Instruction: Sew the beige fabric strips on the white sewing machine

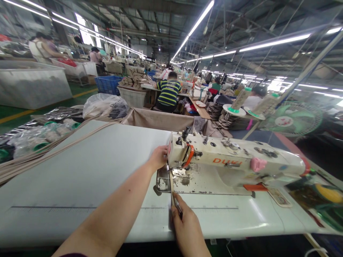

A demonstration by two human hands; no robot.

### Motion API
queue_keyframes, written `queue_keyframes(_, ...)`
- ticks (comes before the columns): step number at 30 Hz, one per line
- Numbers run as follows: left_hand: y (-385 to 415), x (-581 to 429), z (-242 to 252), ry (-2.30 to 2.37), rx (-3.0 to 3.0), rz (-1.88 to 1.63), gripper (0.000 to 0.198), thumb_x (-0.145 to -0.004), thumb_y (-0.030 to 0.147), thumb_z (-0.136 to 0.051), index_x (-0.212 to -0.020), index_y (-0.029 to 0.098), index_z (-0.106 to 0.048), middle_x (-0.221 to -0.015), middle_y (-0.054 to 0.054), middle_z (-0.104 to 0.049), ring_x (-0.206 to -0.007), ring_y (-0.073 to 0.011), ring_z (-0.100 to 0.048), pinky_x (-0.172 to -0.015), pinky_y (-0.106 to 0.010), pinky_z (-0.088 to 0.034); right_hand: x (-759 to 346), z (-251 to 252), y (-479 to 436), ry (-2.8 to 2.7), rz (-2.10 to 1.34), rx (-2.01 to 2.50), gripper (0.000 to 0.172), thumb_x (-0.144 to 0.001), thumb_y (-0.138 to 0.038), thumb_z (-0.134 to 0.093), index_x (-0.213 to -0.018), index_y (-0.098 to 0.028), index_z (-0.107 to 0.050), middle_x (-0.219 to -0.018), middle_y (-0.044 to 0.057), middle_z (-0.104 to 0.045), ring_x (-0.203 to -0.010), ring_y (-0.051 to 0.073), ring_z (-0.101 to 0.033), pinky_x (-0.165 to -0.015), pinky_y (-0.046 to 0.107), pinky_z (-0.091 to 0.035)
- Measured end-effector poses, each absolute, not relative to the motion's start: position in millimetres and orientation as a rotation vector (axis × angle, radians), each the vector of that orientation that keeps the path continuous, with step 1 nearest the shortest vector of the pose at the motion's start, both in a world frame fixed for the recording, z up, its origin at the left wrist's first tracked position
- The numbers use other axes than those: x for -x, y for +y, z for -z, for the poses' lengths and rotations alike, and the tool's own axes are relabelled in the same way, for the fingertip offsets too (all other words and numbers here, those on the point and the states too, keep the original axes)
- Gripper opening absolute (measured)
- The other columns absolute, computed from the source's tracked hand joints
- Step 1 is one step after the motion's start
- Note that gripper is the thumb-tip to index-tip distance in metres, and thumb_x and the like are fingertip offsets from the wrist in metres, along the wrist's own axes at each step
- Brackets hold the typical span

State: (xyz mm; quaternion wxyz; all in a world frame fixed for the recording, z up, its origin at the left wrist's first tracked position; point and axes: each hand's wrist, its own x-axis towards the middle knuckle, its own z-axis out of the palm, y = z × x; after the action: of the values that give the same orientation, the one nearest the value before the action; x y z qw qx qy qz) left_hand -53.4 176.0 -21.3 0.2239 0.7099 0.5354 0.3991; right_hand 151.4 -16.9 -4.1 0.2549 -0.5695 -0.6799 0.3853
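Note:
A cream sewing machine [227,164] with orange lettering stands on the white table [80,178]. My left hand [158,157] reaches to the machine's head end and touches the area beside the needle, fingers partly hidden behind the casing. My right hand [184,223] sits at the table's near edge and pinches a thin dark tool, perhaps tweezers or snips [175,201], pointing toward the metal needle plate [164,182]. A narrow beige strip [170,180] runs from the presser foot toward my right hand.
Long beige strips [40,151] lie across the table's left side beside plastic bags [104,105]. Thread cones [242,99] and a green fan [292,119] stand behind the machine. A person in a striped shirt [168,93] sits ahead; other workers stand at far left.

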Motion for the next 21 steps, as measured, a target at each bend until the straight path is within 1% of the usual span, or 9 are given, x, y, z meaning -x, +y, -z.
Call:
queue_keyframes(2,175.2,54.9,20.1,1.491,-1.9,-1.134,0.017,-0.069,0.007,-0.065,-0.074,0.019,-0.075,-0.106,-0.006,-0.076,-0.105,-0.026,-0.067,-0.1,-0.038,-0.052,-153.1,8.1,-16.4,-1.844,-1.021,1.53,0.053,-0.095,-0.033,-0.048,-0.145,-0.019,-0.058,-0.137,0.012,-0.068,-0.129,0.028,-0.062,-0.113,0.044,-0.046)
queue_keyframes(4,174.1,57.2,18.3,1.524,-1.82,-1.176,0.013,-0.068,0.008,-0.064,-0.07,0.018,-0.072,-0.103,-0.006,-0.074,-0.102,-0.0248,-0.066,-0.096,-0.036,-0.052,-155.6,13.1,-16.4,-1.842,-0.962,1.508,0.052,-0.094,-0.032,-0.048,-0.143,-0.018,-0.059,-0.135,0.014,-0.067,-0.127,0.028,-0.063,-0.112,0.044,-0.047)
queue_keyframes(6,172.4,59.8,16.5,1.567,-1.723,-1.223,0.009,-0.069,0.011,-0.064,-0.065,0.018,-0.068,-0.098,-0.006,-0.072,-0.099,-0.0234,-0.066,-0.093,-0.034,-0.051,-158.6,17.1,-17.4,-1.828,-0.881,1.486,0.049,-0.092,-0.031,-0.05,-0.138,-0.018,-0.062,-0.128,0.015,-0.067,-0.119,0.028,-0.065,-0.107,0.044,-0.051)
queue_keyframes(8,169.2,61.6,16.0,1.615,-1.606,-1.272,0.009,-0.073,0.018,-0.065,-0.064,0.018,-0.064,-0.091,-0.005,-0.069,-0.093,-0.0225,-0.065,-0.089,-0.033,-0.051,-161.6,18.3,-19.9,-1.801,-0.804,1.464,0.044,-0.093,-0.033,-0.051,-0.132,-0.018,-0.066,-0.116,0.014,-0.067,-0.108,0.027,-0.067,-0.1,0.042,-0.054)
queue_keyframes(10,164.2,62.1,17.3,1.651,-1.472,-1.319,0.016,-0.077,0.028,-0.065,-0.065,0.019,-0.062,-0.084,-0.004,-0.067,-0.086,-0.022,-0.063,-0.083,-0.033,-0.05,-163.7,16.8,-23.1,-1.781,-0.763,1.432,0.039,-0.095,-0.034,-0.052,-0.129,-0.021,-0.067,-0.109,0.011,-0.067,-0.101,0.025,-0.067,-0.095,0.038,-0.056)
queue_keyframes(13,153.1,62.1,20.9,1.629,-1.271,-1.382,0.024,-0.083,0.04,-0.06,-0.074,0.019,-0.063,-0.08,-0.004,-0.068,-0.083,-0.0216,-0.063,-0.078,-0.032,-0.05,-164.5,13.0,-27.3,-1.774,-0.737,1.369,0.036,-0.098,-0.035,-0.054,-0.129,-0.023,-0.066,-0.113,0.01,-0.066,-0.104,0.023,-0.066,-0.094,0.035,-0.056)
queue_keyframes(15,144.0,63.0,21.4,1.574,-1.165,-1.419,0.027,-0.085,0.044,-0.056,-0.08,0.019,-0.063,-0.083,-0.004,-0.069,-0.085,-0.0213,-0.065,-0.078,-0.031,-0.051,-164.0,12.6,-27.8,-1.769,-0.716,1.327,0.036,-0.099,-0.037,-0.054,-0.13,-0.023,-0.066,-0.119,0.011,-0.065,-0.111,0.023,-0.064,-0.098,0.035,-0.054)
queue_keyframes(17,134.0,65.0,18.7,1.528,-1.078,-1.461,0.027,-0.085,0.045,-0.055,-0.083,0.019,-0.062,-0.086,-0.005,-0.07,-0.088,-0.0211,-0.066,-0.08,-0.03,-0.052,-163.5,15.5,-26.3,-1.781,-0.692,1.281,0.035,-0.099,-0.041,-0.056,-0.127,-0.022,-0.067,-0.121,0.012,-0.065,-0.113,0.025,-0.063,-0.099,0.037,-0.054)
queue_keyframes(21,115.7,68.9,8.0,1.504,-0.918,-1.542,0.024,-0.083,0.043,-0.059,-0.079,0.02,-0.059,-0.085,-0.007,-0.069,-0.088,-0.021,-0.066,-0.082,-0.03,-0.054,-162.7,30.9,-18.5,-1.833,-0.642,1.148,0.038,-0.093,-0.053,-0.063,-0.113,-0.023,-0.073,-0.115,0.014,-0.069,-0.104,0.029,-0.068,-0.093,0.041,-0.057)
